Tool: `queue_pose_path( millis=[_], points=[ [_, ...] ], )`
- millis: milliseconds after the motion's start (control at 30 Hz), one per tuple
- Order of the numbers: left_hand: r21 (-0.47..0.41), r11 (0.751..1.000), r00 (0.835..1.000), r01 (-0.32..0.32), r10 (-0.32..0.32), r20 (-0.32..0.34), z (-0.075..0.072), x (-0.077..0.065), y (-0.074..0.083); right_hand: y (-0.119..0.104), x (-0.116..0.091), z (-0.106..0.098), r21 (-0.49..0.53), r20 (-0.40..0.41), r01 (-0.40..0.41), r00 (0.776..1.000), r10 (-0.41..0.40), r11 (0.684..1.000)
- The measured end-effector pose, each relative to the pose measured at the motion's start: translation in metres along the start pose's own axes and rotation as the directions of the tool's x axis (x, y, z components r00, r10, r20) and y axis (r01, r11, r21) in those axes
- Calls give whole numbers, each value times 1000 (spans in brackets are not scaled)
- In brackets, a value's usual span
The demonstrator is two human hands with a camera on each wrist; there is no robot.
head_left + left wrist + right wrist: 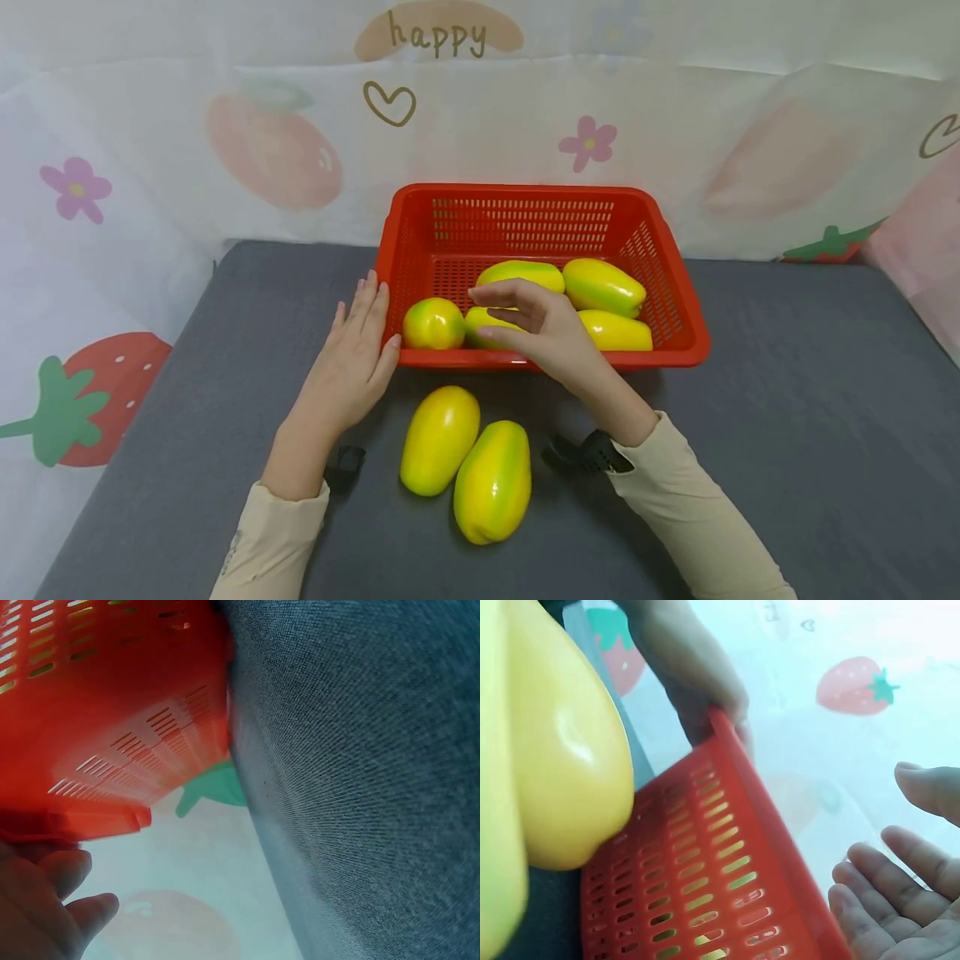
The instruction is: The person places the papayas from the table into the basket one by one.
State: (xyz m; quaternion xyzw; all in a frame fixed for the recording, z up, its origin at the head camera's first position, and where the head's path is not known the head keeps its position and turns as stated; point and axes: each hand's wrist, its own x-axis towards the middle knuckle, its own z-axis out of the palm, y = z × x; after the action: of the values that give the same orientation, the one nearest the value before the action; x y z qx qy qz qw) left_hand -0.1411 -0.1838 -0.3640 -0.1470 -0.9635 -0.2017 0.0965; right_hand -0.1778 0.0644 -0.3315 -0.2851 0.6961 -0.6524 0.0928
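Note:
A red slotted plastic basket (540,358) stands at the far side of the grey table with several yellow-green papayas (603,286) inside. My left hand (352,350) lies along the basket's left rim, fingers extended and touching it. Over the front part of the basket is my right hand (547,325), its fingers loosely bent, thumb apart, nothing between them. It partly hides a papaya (487,325) below. Two more papayas (441,440) lie side by side on the table in front of the basket. The right wrist view shows a papaya (570,750) close up beside the basket wall (675,877).
Grey cloth covers the table (810,433). Behind the basket hangs a pale printed sheet (480,125) with fruit and flower pictures, also running down the left side. Dark wrist straps (592,454) show at the cuffs.

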Motion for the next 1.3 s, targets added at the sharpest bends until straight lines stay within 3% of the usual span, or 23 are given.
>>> queue_pose_path(
  millis=[300, 567, 967, 1167, 1300],
  points=[
    [0, 1000, 1000, 9, -9, 3, 0, 0, 1, -3, -35, -7, 36, 54, 44, 997, -46, 998],
    [0, 1000, 1000, 7, -7, -2, 1, -1, 1, -1, -59, -12, 5, 113, 46, 993, -47, 999],
    [3, 1000, 1000, 12, -12, 6, -1, -1, 1, 12, -92, -15, -49, 184, -81, 979, 88, 996],
    [1, 1000, 1000, 10, -10, 6, -1, -1, 1, 23, -97, -12, -93, 256, -96, 960, 117, 991],
    [0, 1000, 1000, 9, -9, 4, -1, 0, 1, 26, -98, -10, -130, 258, -128, 953, 158, 983]
  ],
)
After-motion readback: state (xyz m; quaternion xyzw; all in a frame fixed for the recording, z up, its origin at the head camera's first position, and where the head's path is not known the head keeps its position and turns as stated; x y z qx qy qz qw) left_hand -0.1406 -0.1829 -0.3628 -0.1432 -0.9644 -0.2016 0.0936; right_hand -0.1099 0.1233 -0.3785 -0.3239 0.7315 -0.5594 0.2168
